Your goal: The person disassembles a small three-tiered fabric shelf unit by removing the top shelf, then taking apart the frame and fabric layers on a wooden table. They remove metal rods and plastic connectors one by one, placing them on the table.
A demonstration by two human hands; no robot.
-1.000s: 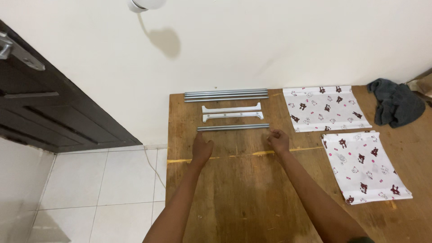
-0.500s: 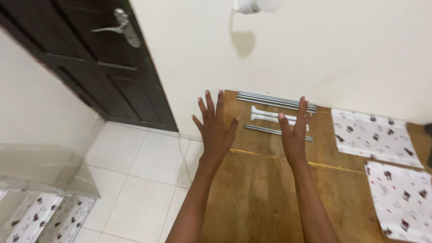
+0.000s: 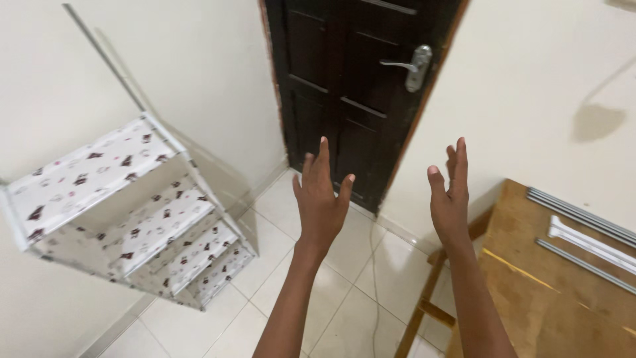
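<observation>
Both hands raised in the air, holding nothing; left hand (image 3: pixel 321 199) open, fingers spread and pointing up, in front of the dark door (image 3: pixel 351 86); right hand (image 3: pixel 450 195) open too, fingers together, palm turned inward, before the cream wall; neither touches anything; shelf rack (image 3: pixel 126 212) with patterned fabric tiers stands on the tiled floor (image 3: pixel 318 298) by the left wall, well apart from the left hand; wooden desk (image 3: pixel 530 298) at lower right, below the right forearm; metal rods (image 3: pixel 583 213) and a white bracket (image 3: pixel 589 240) lie on its far edge.
</observation>
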